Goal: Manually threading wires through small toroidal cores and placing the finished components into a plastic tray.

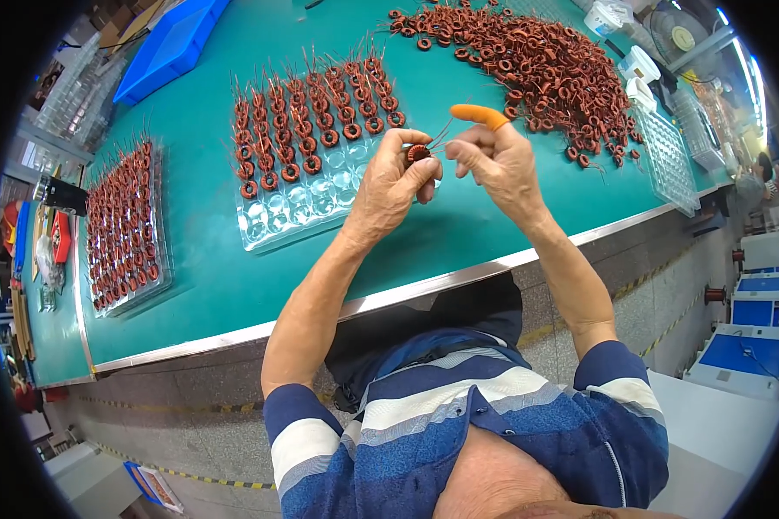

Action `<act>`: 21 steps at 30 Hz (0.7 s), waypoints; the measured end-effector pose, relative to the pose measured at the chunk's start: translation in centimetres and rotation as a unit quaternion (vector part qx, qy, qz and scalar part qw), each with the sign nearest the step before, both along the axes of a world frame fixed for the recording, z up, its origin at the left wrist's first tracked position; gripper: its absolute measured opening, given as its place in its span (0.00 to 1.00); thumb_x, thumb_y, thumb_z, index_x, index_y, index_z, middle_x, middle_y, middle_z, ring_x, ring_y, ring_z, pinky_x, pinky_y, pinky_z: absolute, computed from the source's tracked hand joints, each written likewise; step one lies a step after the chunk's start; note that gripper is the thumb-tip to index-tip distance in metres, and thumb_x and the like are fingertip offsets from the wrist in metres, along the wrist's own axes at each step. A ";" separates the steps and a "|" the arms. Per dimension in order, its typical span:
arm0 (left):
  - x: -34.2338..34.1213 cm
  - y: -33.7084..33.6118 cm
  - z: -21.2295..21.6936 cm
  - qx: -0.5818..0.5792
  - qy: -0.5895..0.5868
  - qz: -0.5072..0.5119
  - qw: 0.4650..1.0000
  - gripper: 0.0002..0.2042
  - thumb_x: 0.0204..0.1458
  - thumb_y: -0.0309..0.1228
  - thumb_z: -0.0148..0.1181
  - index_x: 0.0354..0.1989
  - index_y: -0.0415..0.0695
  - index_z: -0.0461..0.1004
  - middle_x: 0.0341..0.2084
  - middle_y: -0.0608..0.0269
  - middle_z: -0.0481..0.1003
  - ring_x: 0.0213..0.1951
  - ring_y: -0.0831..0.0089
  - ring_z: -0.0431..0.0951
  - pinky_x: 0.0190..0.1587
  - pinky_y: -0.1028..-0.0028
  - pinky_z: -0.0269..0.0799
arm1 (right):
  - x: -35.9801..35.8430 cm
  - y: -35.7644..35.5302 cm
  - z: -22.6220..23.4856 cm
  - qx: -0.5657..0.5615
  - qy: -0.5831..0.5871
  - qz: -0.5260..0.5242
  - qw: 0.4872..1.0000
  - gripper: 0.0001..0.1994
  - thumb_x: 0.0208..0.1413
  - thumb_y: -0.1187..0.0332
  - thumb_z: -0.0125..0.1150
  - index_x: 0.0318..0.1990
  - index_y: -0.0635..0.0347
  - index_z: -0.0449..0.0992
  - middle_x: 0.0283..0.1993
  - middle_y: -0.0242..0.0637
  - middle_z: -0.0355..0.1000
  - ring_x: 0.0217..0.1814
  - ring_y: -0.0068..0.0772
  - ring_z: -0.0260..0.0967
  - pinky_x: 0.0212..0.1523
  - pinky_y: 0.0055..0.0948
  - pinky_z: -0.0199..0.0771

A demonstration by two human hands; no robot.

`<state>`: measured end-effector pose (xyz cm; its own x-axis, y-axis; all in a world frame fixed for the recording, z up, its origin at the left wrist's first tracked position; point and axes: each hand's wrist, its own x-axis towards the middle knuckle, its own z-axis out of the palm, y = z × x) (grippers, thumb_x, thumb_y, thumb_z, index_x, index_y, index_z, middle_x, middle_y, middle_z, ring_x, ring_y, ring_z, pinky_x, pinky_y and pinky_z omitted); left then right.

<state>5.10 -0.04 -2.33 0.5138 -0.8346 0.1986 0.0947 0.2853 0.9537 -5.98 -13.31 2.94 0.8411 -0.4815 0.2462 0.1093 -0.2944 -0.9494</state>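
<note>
My left hand (388,186) pinches a small ring-shaped coil (418,153), wound with reddish copper wire, between thumb and fingers above the green table. Thin wire leads (442,137) stick out of the coil toward my right hand (498,169). The right thumb and fingers are bent together at the lead ends, and an orange finger cot (479,115) covers the index finger, which points left. Just left of my hands, a clear plastic tray (260,227) holds rows of similar coils with leads upward; its nearest pockets have none in them.
A large heap of loose coils (537,73) spreads at the back right. Another filled tray (130,229) lies at the left, below a blue bin (171,48). A clear pocketed tray (666,160) sits by the right end. The table's metal edge (441,281) runs before me.
</note>
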 end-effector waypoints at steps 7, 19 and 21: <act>-0.5 -0.5 -0.7 -0.043 0.034 0.009 0.998 0.12 0.61 0.27 0.50 0.50 0.37 0.59 0.29 0.60 0.71 0.25 0.77 0.72 0.27 0.79 0.69 | 1.1 -0.2 -0.2 -0.062 0.026 0.016 0.998 0.08 0.54 0.73 0.62 0.39 0.68 0.78 0.29 0.35 0.77 0.27 0.18 0.71 0.28 0.19 0.72; -2.6 -0.9 -2.7 0.101 -0.170 -0.026 0.980 0.14 0.53 0.24 0.49 0.49 0.36 0.64 0.20 0.58 0.73 0.21 0.70 0.73 0.28 0.70 0.71 | 12.5 2.3 -0.4 -0.226 0.130 0.206 0.943 0.10 0.57 0.68 0.58 0.40 0.65 0.77 0.27 0.35 0.75 0.27 0.22 0.71 0.30 0.24 0.72; -2.7 -1.2 -2.3 0.111 -0.160 -0.035 0.980 0.13 0.53 0.24 0.49 0.47 0.36 0.66 0.20 0.58 0.73 0.21 0.70 0.73 0.28 0.70 0.71 | 13.7 2.1 -2.0 -0.305 0.164 0.229 0.910 0.11 0.57 0.67 0.58 0.42 0.64 0.77 0.29 0.38 0.76 0.27 0.24 0.72 0.31 0.27 0.73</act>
